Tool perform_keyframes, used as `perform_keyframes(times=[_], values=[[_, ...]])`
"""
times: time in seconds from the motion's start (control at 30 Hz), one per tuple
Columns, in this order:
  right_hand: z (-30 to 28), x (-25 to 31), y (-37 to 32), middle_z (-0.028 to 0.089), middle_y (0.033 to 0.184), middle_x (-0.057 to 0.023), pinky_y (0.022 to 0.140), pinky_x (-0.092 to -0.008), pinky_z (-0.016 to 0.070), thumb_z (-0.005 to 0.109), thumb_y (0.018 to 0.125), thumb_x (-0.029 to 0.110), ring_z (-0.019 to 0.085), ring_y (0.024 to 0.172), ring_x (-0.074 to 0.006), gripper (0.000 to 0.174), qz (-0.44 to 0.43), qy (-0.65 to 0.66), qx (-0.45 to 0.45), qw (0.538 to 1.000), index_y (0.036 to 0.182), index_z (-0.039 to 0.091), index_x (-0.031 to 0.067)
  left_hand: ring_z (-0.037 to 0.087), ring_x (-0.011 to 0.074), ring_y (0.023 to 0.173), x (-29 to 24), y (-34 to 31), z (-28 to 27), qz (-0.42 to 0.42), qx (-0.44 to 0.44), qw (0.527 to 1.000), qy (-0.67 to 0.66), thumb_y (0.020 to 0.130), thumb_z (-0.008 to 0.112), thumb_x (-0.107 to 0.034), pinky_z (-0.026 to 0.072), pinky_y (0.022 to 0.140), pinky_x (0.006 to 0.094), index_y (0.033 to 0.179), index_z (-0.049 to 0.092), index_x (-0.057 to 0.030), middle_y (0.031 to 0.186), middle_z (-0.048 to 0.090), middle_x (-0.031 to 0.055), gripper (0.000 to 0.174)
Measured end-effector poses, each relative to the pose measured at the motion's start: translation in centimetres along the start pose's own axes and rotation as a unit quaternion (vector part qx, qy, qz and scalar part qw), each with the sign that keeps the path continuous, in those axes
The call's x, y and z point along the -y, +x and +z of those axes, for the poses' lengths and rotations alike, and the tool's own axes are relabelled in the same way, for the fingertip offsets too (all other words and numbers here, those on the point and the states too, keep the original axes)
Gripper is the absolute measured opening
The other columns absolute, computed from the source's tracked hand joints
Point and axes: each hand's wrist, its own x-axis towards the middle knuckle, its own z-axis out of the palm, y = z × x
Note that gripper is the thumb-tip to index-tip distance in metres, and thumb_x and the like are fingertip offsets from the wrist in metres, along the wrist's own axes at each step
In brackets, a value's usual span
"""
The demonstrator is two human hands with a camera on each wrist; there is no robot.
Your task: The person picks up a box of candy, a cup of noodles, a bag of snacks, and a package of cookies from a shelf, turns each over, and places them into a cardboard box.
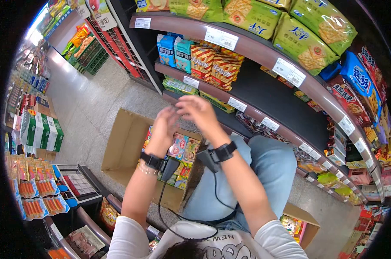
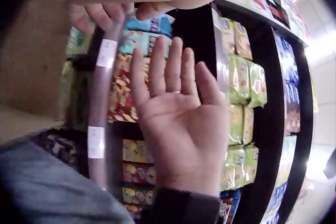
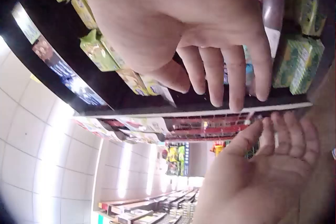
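Note:
Both hands are raised over a cardboard box [image 1: 122,140] and hold nothing. My left hand [image 1: 163,131] and right hand [image 1: 202,114] overlap at the fingertips in the head view, where they are blurred. The left wrist view shows the right hand [image 2: 181,116] palm toward the camera, fingers straight and a ring on one. In the right wrist view the left hand [image 3: 257,182] has its fingers loosely bent, below the right hand [image 3: 173,19] with its fingers spread downward. Colourful packs [image 1: 178,146] lie in the box, partly hidden by the arms.
Shelves on the right carry green cracker bags [image 1: 251,17], striped snack bags [image 1: 223,67] and a blue pack [image 1: 360,80]. Cables hang from wrist-worn black devices [image 1: 209,159]. A second box [image 1: 310,220] stands behind the bent knees [image 1: 273,159]. Sausage packs [image 1: 33,187] are at left.

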Motion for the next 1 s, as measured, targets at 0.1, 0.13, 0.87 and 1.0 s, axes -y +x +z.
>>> perform_keyframes(times=[0.1,0.13,0.87,1.0], values=[[-3.8,3.5,-0.3,0.062,0.109,-0.01,0.078,-0.0304,0.0506,0.055,0.09,0.019,0.062,0.092,-0.0179,0.027,-0.029,0.005,-0.097,0.995,0.113,0.056,0.0038,0.045,0.0206,0.113,-1.7,0.9,7.3,0.084,0.074,0.993,0.027,0.089,0.051,-0.025,0.0326,0.096,0.0422,0.126,0.046,-0.0087,0.123,0.05,0.0054,0.041],[-5.2,4.1,-0.2,0.062,0.109,-0.0098,0.079,-0.0304,0.0505,0.054,0.091,0.018,0.062,0.094,-0.0179,0.028,-0.036,-0.016,-0.127,0.991,0.114,0.055,0.0036,0.044,0.0193,0.116,-1.8,1.6,9.3,0.104,0.093,0.989,0.043,0.089,0.051,-0.027,0.0311,0.097,0.0425,0.127,0.045,-0.0087,0.126,0.049,0.005,0.042],[-13.5,0.6,4.5,0.045,0.13,-0.0139,0.1,-0.0289,0.0329,0.058,0.084,0.007,0.042,0.121,-0.0196,0.057,-0.098,-0.138,-0.18,0.969,0.135,0.033,-0.0024,0.052,0.0265,0.106,5.5,13.1,16.8,0.306,-0.015,0.933,0.19,0.079,0.061,-0.009,0.0406,0.09,0.035,0.117,0.053,0.0004,0.116,0.051,0.0169,0.04],[-13.9,1.7,3.4,0.047,0.126,-0.0108,0.099,-0.0296,0.0345,0.059,0.083,0.003,0.044,0.119,-0.0186,0.054,-0.123,-0.109,-0.161,0.973,0.132,0.037,0.0008,0.053,0.0219,0.104,4.3,10.5,17.1,0.273,0.024,0.941,0.2,0.078,0.062,-0.003,0.041,0.089,0.0332,0.113,0.053,-0.0001,0.112,0.055,0.0127,0.036]])
